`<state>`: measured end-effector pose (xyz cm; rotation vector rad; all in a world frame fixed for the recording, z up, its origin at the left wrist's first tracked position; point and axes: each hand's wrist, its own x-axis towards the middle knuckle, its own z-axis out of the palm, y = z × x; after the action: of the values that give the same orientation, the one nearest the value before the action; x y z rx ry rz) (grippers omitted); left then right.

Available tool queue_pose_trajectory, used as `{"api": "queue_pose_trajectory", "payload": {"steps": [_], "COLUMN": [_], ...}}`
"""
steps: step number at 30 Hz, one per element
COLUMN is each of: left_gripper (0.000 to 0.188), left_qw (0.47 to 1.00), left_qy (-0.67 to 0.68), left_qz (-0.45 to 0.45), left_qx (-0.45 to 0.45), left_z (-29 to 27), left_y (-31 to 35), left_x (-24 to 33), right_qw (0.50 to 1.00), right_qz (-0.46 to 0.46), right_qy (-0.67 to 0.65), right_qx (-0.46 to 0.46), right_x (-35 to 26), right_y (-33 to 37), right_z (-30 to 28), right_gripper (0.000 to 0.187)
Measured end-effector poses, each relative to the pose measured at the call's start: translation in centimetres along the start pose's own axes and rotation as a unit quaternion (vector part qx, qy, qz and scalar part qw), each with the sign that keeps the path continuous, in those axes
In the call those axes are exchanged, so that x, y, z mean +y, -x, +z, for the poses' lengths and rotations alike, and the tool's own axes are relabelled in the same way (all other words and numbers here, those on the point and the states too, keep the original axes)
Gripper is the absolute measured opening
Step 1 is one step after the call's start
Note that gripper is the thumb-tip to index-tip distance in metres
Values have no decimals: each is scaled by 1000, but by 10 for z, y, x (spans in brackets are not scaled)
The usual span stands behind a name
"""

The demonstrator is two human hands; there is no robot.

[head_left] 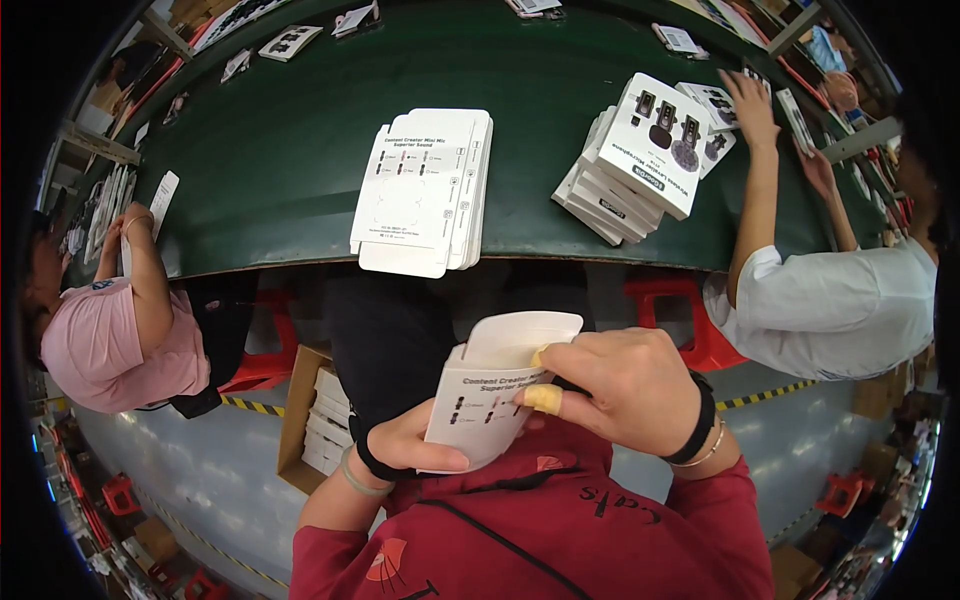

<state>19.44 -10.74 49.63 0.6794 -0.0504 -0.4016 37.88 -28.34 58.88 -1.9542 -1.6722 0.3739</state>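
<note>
Above my lap I hold a white printed carton (pixel 470 405), its top flap standing up. My left hand (pixel 408 440) is closed round its lower left side, thumb on the front. My right hand (pixel 622 385), with yellow tape on thumb and finger, pinches the carton's upper right edge near the flap. In front of me on the green table (pixel 300 190) lies a stack of flat, unfolded white cartons (pixel 405 200). To its right rises a leaning pile of made-up white boxes (pixel 645 145) with pictures of black devices.
At the right, a co-worker in a white shirt (pixel 830 300) reaches toward boxes; at the left sits one in pink (pixel 125 340). A brown box (pixel 300 420) of white cartons stands by my left leg. Red stools (pixel 700 325) flank me. Small packs (pixel 290 42) lie along the table's far side.
</note>
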Motion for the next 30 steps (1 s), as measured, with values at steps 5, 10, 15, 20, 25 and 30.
{"api": "queue_pose_trajectory", "payload": {"steps": [5,10,15,20,25,30], "left_gripper": [79,65,51,49,52,56], "left_qw": [997,989,959,897,863,845], "left_qy": [40,-72,-147,-247,-348,-385], "left_qz": [47,33,25,173,199,228], "left_qx": [40,125,240,323,307,293], "left_z": [16,11,27,29,27,39], "left_y": [-4,13,15,3,-6,-11], "left_x": [-2,-11,-10,-19,-20,-9], "right_qw": [994,953,940,958,851,648], "right_qz": [73,103,115,82,182,213], "right_qy": [-78,-278,-314,-265,-464,-726], "right_qx": [-37,60,68,78,167,85], "right_x": [7,7,2,3,-2,16], "right_y": [7,18,27,37,39,30], "right_z": [8,34,39,48,49,48], "right_gripper": [27,25,17,22,36,41]}}
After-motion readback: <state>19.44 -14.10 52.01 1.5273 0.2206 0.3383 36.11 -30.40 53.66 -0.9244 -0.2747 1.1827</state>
